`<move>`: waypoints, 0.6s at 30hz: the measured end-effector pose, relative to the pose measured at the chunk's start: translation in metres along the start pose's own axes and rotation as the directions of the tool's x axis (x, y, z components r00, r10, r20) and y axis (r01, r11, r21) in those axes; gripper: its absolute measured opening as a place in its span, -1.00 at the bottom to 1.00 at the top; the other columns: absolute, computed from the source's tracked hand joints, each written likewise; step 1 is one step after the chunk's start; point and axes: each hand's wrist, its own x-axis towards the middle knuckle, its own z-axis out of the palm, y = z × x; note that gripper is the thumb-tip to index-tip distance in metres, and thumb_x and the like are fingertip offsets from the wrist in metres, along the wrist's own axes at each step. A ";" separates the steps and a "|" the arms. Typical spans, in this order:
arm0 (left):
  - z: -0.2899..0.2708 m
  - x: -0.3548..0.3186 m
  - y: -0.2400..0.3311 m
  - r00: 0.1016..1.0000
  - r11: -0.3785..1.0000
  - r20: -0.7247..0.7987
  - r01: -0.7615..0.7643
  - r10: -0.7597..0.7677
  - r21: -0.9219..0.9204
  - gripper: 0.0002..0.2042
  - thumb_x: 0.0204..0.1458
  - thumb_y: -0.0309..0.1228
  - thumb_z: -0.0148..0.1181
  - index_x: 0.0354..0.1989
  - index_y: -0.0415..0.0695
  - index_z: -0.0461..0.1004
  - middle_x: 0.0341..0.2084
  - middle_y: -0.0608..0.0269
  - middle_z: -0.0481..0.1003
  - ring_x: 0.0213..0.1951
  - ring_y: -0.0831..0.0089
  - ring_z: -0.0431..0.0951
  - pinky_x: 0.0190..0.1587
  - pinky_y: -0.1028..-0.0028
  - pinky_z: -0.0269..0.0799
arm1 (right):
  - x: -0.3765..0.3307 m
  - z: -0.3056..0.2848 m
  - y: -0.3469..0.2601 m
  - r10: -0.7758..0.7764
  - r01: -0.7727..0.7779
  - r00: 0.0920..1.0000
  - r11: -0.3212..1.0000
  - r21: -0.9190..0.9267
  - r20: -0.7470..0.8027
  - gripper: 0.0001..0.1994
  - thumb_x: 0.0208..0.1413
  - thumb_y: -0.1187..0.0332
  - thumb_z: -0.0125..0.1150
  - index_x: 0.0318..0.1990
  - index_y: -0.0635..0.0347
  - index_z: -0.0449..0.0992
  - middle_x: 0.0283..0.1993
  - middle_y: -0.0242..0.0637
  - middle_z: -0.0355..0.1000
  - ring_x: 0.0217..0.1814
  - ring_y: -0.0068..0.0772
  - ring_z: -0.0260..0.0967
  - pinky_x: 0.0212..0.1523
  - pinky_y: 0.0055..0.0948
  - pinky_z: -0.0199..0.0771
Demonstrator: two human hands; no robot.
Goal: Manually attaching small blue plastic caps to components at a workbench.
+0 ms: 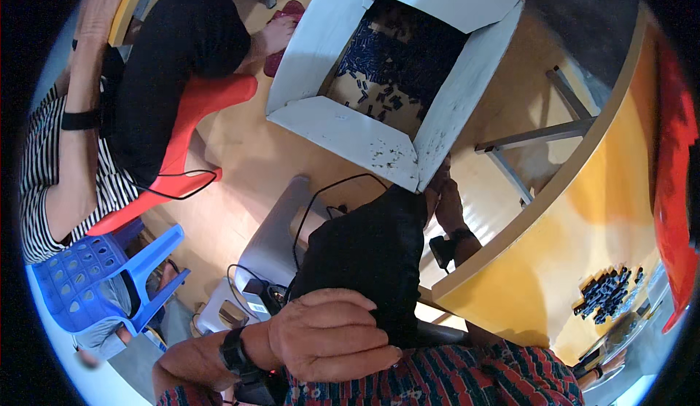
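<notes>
My left hand, back upward, lies over my lap beside the striped shirt. Its fingers stretch to the right, slightly bent and side by side; the palm is hidden. My right hand is at the near corner of a white cardboard carton, beside my dark-clad knee. The carton hides most of its fingers, so its grip cannot be made out. With its flaps spread, the carton shows many small dark cylindrical pieces inside. Black bands circle both my wrists.
A curved wooden table on the right bears a pile of small dark pieces. Another person in a striped top sits left on a red chair. A blue plastic stool and a grey stool with cables stand nearby.
</notes>
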 end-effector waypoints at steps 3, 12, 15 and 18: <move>0.000 -0.002 -0.002 1.000 1.000 0.016 0.003 -0.003 0.002 -0.76 -0.09 -0.42 0.26 -0.21 -0.16 0.65 -0.35 0.21 0.57 -0.33 0.38 0.58 0.00 0.32 0.55 | 0.001 -0.009 -0.015 0.010 -0.011 1.000 1.000 -0.017 -0.018 -0.67 0.17 0.45 0.16 0.09 0.32 0.44 0.21 0.04 0.28 0.25 0.02 0.28 0.24 -0.18 0.35; -0.007 -0.005 -0.006 1.000 1.000 0.025 0.007 -0.008 0.028 -0.82 -0.03 -0.38 0.31 -0.23 -0.08 0.67 -0.35 0.28 0.60 -0.33 0.44 0.57 -0.03 0.36 0.53 | -0.001 -0.021 -0.040 0.024 -0.026 0.999 0.997 -0.078 -0.024 -0.66 0.17 0.43 0.18 0.09 0.32 0.43 0.21 0.05 0.28 0.26 0.03 0.28 0.25 -0.18 0.34; -0.004 -0.006 -0.007 1.000 0.999 0.020 0.015 -0.016 0.045 -0.86 -0.01 -0.33 0.38 -0.27 -0.01 0.69 -0.36 0.35 0.63 -0.33 0.50 0.57 -0.08 0.40 0.52 | 0.004 -0.017 -0.031 0.021 -0.024 0.999 0.995 -0.095 -0.031 -0.65 0.17 0.43 0.18 0.09 0.32 0.43 0.20 0.05 0.28 0.26 0.03 0.28 0.25 -0.18 0.33; -0.003 -0.002 -0.005 1.000 1.000 -0.004 0.026 -0.026 0.011 -0.82 -0.03 -0.38 0.32 -0.24 -0.09 0.67 -0.37 0.27 0.61 -0.33 0.45 0.58 -0.04 0.36 0.54 | 0.010 -0.009 -0.028 0.023 -0.028 0.999 0.994 -0.103 -0.042 -0.65 0.17 0.42 0.19 0.10 0.32 0.43 0.20 0.05 0.28 0.26 0.04 0.27 0.26 -0.17 0.33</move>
